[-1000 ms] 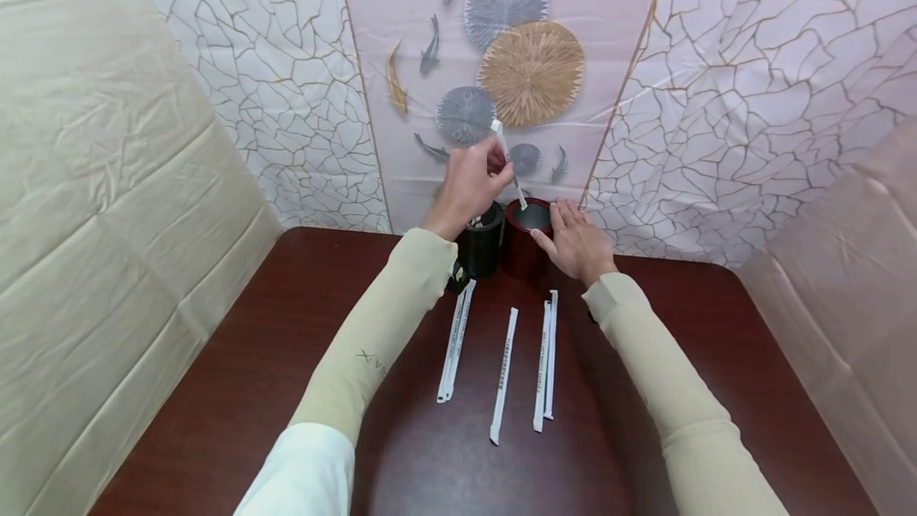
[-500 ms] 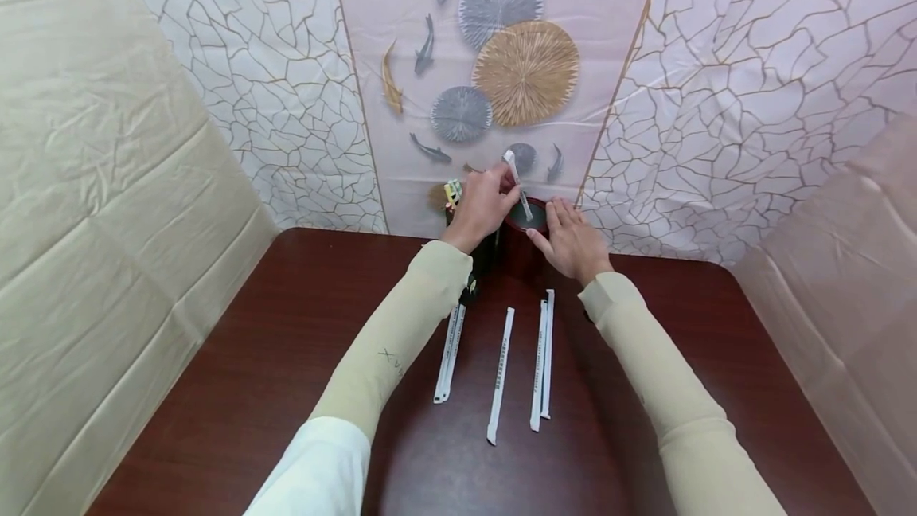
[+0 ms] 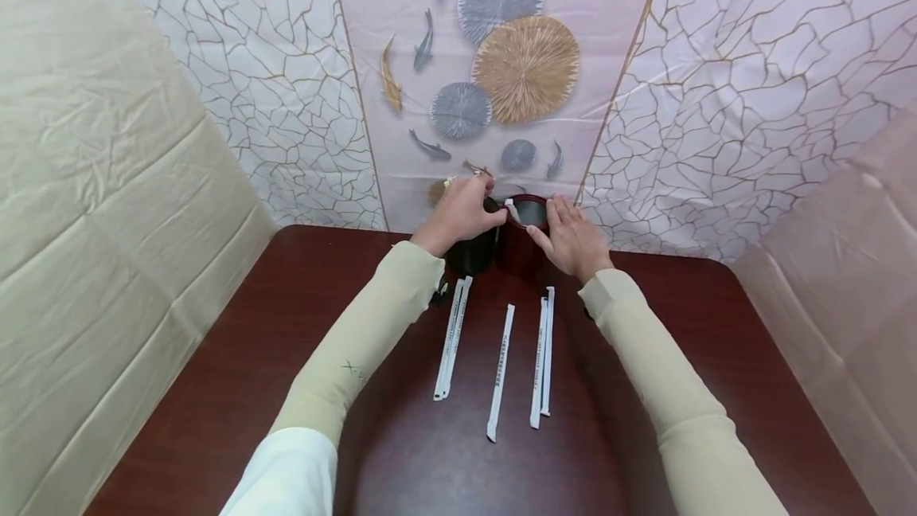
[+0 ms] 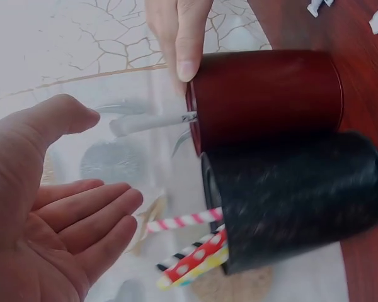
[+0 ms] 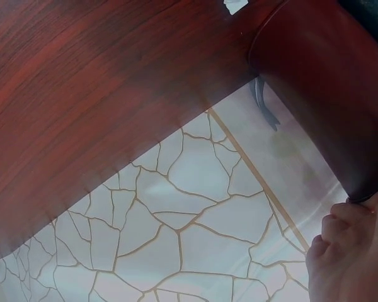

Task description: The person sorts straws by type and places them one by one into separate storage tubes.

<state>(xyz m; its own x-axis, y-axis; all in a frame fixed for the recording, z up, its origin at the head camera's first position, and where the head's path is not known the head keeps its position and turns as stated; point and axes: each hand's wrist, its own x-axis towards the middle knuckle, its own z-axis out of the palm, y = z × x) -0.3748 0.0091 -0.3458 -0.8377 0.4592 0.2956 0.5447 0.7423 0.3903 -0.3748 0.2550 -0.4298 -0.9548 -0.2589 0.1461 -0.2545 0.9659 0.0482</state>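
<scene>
A dark red cup (image 3: 520,255) and a black cup (image 3: 473,256) stand side by side at the back of the table. One white paper-wrapped straw (image 4: 152,122) leans in the red cup, its end poking past the rim. My left hand (image 3: 458,217) is above the black cup in the head view; the left wrist view shows its thumb and fingers spread apart, holding nothing. Patterned straws (image 4: 194,255), striped and dotted, stick out of the black cup. My right hand (image 3: 579,244) rests against the red cup's right rim with fairly straight fingers.
White wrapped straws lie lengthwise on the dark red table (image 3: 344,325): a left pair (image 3: 451,341), a single middle one (image 3: 501,373) and a right pair (image 3: 542,361). A patterned cloth wall (image 3: 286,102) rises right behind the cups.
My left hand lowered the wrapped straw into the red cup, let it go and drew back to the left. The right hand has stayed at the red cup's rim.
</scene>
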